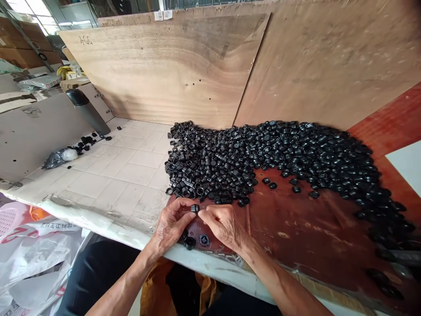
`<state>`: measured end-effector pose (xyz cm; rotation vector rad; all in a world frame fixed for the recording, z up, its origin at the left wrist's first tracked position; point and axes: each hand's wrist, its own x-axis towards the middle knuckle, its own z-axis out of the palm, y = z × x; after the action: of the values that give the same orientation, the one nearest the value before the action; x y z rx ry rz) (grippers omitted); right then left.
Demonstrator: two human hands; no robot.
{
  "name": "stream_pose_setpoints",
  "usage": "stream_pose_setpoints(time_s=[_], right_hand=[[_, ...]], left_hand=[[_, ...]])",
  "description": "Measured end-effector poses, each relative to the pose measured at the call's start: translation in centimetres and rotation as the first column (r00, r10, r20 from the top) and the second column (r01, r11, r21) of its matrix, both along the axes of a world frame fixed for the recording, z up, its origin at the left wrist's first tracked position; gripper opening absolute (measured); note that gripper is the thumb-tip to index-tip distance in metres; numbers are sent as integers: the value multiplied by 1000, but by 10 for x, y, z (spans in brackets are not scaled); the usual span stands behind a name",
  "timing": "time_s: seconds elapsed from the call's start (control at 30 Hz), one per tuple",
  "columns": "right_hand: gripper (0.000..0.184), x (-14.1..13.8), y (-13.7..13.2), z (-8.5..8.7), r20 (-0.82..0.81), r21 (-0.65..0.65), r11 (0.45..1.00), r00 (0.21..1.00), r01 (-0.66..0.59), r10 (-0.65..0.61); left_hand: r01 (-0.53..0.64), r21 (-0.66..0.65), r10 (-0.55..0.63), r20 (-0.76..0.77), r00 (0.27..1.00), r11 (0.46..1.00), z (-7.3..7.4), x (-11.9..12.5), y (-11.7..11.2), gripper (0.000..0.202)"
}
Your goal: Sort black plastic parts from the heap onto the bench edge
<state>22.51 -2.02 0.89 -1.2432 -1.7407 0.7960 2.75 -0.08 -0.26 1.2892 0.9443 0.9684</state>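
Note:
Between thumb and fingers, my left hand (173, 220) pinches a small black plastic cap (195, 209) near the front of the table. My right hand (223, 223) is closed right beside it, fingertips meeting the cap's right side; whether they grip some part of it is hidden. Below the hands, a black ring-shaped cap (190, 243) and a flat round black piece with a grey centre (204, 239) lie close to the table's front edge. Just beyond my fingers spreads a large heap of similar black caps (223, 162).
Plywood boards (171, 66) wall the table's back. At the left stand a dark grey bottle (88, 112) and a plastic bag (55, 159) near scattered black bits. A brown-red sheet (296, 228) covers the right side. White plastic bags (39, 263) hang below the left edge.

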Motion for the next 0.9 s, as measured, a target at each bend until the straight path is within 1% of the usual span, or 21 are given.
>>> stream_pose_setpoints(time_s=[0.1,0.13,0.2,0.23,0.33,0.4,0.47,0.57,0.63,0.67,0.7,0.73,0.77,0.8,0.83,0.87,0.9], right_hand=[[30,0,-1,3,-19,-30,999,1000,-22,21],[27,0,-1,3,-11,-24,999,1000,-22,22],[29,0,0,3,11,-2,1000,1000,-16,16],[27,0,1,2,10,4,1000,1000,-16,16],[7,-1,1,-3,-38,1,999,999,-34,35],[5,-3,1,-6,-53,-16,999,998,-40,39],[5,-5,0,-8,-69,-86,996,997,-30,24],[6,-9,-1,-6,-121,-251,967,993,-32,1],[6,-9,-1,-4,-132,-330,943,991,-40,-4],[7,-7,0,-3,-120,-345,938,993,-37,-5],[10,-5,0,-2,-94,-339,941,995,-19,-14],[15,-2,1,-3,-54,-307,951,998,15,-33],[20,2,2,-4,-3,-253,966,998,61,-64],[21,5,4,-6,51,-181,977,993,113,-105],[17,8,5,-8,102,-102,982,984,159,-149],[10,10,7,-12,149,-28,983,973,183,-177],[8,11,8,-15,191,33,983,964,180,-183]], left_hand=[[-13,-7,13,2,1000,1000,0,0,0,23],[-14,-10,14,-1,1000,1000,1,0,0,23],[-13,-14,13,-7,1000,1000,3,0,0,23],[-11,-13,11,-6,1000,1000,4,1,0,23],[14,-3,-14,1,1000,1000,5,1,0,23],[31,20,-31,-15,999,999,2,1,0,22],[33,86,-27,-71,997,996,-2,-1,0,20],[46,253,2,-188,982,966,-5,-4,0,15],[91,339,0,-259,966,936,-3,-5,-1,15],[122,357,-12,-297,955,926,0,-5,-1,14],[160,356,-32,-340,940,920,3,-5,-1,13],[193,344,-49,-387,921,919,6,-4,-2,9],[202,327,-45,-431,901,923,9,-3,-1,7],[174,311,-10,-466,885,934,10,-1,0,10],[111,303,54,-487,872,947,10,0,1,17],[21,305,138,-491,860,952,9,1,3,21],[-71,312,223,-482,847,947,5,2,6,21]])
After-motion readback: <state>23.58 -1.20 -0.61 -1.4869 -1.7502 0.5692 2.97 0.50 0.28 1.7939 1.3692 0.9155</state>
